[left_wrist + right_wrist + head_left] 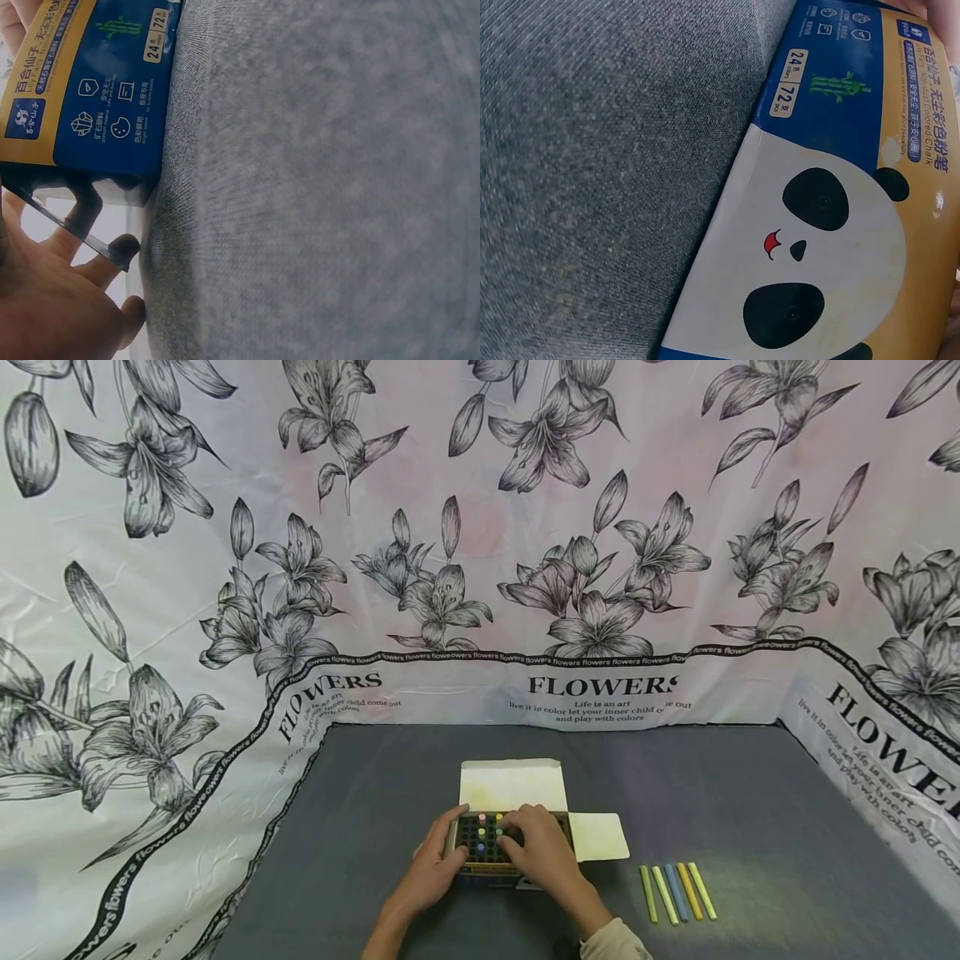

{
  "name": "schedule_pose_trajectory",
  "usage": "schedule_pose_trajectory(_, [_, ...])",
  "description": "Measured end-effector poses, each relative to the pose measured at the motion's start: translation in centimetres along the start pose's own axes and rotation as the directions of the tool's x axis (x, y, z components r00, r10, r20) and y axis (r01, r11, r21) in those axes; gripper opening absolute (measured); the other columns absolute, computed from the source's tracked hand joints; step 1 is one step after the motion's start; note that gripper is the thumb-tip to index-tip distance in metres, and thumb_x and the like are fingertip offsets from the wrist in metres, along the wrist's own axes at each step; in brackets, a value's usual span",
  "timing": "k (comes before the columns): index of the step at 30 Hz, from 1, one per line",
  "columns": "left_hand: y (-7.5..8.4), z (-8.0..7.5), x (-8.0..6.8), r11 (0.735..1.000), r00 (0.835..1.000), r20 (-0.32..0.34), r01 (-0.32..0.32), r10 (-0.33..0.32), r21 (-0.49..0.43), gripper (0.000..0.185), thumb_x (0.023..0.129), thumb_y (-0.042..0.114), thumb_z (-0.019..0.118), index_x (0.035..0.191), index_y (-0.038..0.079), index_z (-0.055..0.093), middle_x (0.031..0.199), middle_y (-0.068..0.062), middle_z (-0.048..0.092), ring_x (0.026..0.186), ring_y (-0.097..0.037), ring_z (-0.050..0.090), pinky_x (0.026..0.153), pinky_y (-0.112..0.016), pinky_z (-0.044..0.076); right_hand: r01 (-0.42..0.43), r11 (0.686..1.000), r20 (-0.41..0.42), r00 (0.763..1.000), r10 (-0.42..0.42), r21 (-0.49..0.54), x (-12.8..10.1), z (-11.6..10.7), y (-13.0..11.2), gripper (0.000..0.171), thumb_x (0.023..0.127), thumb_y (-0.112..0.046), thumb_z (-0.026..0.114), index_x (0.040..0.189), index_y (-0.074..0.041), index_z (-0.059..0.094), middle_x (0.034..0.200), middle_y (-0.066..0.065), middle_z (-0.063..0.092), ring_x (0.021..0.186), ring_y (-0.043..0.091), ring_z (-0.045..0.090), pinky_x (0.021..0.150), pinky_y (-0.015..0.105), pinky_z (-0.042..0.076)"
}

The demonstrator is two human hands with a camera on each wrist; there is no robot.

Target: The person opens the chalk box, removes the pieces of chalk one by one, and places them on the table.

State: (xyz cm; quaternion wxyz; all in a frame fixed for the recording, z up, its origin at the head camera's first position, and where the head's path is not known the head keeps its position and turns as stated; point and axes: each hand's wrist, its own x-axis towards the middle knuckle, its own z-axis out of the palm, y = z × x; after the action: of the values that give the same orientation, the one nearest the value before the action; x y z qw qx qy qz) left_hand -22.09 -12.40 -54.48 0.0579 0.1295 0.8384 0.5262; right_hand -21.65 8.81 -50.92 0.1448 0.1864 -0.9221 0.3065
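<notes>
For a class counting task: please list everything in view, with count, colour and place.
chalk box: one, blue, yellow and white, open on the table
loose chalk sticks: five (three yellow-green, one blue, one orange), right of box
chalks in box: at least four (pink, yellow, green, blue), in holes
table: one, grey, under box
curtain: one, white with black flowers, behind table
left hand: one, bare, holding box's left end
right hand: one, bare, over box
sleeve: one, beige, right arm

- Right sleeve [617, 941]: pale beige, creased cloth, ending short of the wrist [577, 888]
- Right hand [543, 852]: bare
- Left hand [432, 863]: bare, as is the left forearm [390, 925]
</notes>
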Motion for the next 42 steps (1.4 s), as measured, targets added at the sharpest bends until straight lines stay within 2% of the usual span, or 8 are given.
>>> schedule_pose_trajectory(11, [0.03, 0.0, -0.01, 1.0, 1.0, 0.001, -0.013, 0.013, -0.009, 0.062, 0.099, 0.014, 0.05, 0.157, 0.031, 0.035, 0.149, -0.018, 0.041, 0.099, -0.025, 0.052, 0.074, -0.039, 0.044, -0.004, 0.999, -0.015, 1.0, 0.004, 0.055, -0.19, -0.15, -0.05, 0.013, 0.087, -0.013, 0.079, 0.099, -0.016, 0.078, 0.086, -0.007, 0.067, 0.078, 0.008, 0.052, 0.072, 0.03, 0.044])
schedule_pose_trajectory(19, [-0.05, 0.02, 0.01, 1.0, 1.0, -0.008, -0.012, 0.012, 0.004, 0.062, 0.098, 0.016, 0.051, 0.156, 0.032, 0.037, 0.151, -0.018, 0.04, 0.099, -0.025, 0.052, 0.074, -0.039, 0.044, 0.002, 0.988, -0.03, 1.0, 0.003, 0.154, -0.29, -0.42, -0.03, 0.015, 0.089, -0.011, 0.076, 0.104, -0.013, 0.077, 0.096, -0.003, 0.074, 0.08, 0.01, 0.056, 0.072, 0.03, 0.046])
schedule_pose_trajectory(24, [0.0, -0.03, 0.0, 1.0, 1.0, -0.004, -0.004, 0.004, -0.004, 0.062, 0.098, 0.016, 0.05, 0.156, 0.032, 0.036, 0.151, -0.018, 0.04, 0.099, -0.025, 0.052, 0.073, -0.039, 0.044, -0.024, 0.978, -0.016, 0.999, 0.028, 0.208, -0.36, -0.51, 0.13, 0.017, 0.092, -0.015, 0.074, 0.108, -0.014, 0.076, 0.095, -0.005, 0.073, 0.073, 0.005, 0.046, 0.065, 0.024, 0.041])
schedule_pose_trajectory(33, [-0.01, -0.06, -0.08, 1.0, 1.0, 0.009, -0.009, 0.009, -0.007, 0.062, 0.099, 0.016, 0.05, 0.157, 0.032, 0.035, 0.155, -0.018, 0.036, 0.1, -0.026, 0.051, 0.074, -0.039, 0.043, -0.048, 0.967, -0.011, 0.999, 0.053, 0.251, -0.38, -0.49, 0.17, 0.017, 0.093, -0.016, 0.073, 0.11, -0.017, 0.074, 0.092, -0.008, 0.069, 0.076, 0.003, 0.049, 0.067, 0.024, 0.045])
schedule_pose_trajectory(38, [0.04, -0.04, -0.08, 1.0, 1.0, 0.005, -0.003, 0.003, 0.0, 0.061, 0.099, 0.017, 0.05, 0.156, 0.033, 0.036, 0.154, -0.017, 0.038, 0.1, -0.025, 0.051, 0.074, -0.039, 0.042, -0.005, 0.959, -0.078, 0.997, 0.029, 0.283, -0.35, -0.43, 0.31, 0.019, 0.091, -0.016, 0.075, 0.11, -0.018, 0.075, 0.091, -0.012, 0.068, 0.075, 0.001, 0.047, 0.067, 0.024, 0.044])
schedule_pose_trajectory(42, [0.16, -0.01, -0.07, 1.0, 1.0, 0.004, -0.003, 0.003, 0.011, 0.061, 0.099, 0.017, 0.051, 0.156, 0.031, 0.036, 0.152, -0.019, 0.039, 0.099, -0.025, 0.051, 0.073, -0.04, 0.042, 0.083, 0.952, -0.178, 0.984, -0.031, 0.293, -0.31, -0.34, 0.46, 0.019, 0.091, -0.014, 0.075, 0.11, -0.016, 0.075, 0.088, -0.013, 0.066, 0.074, 0.0, 0.046, 0.065, 0.023, 0.044])
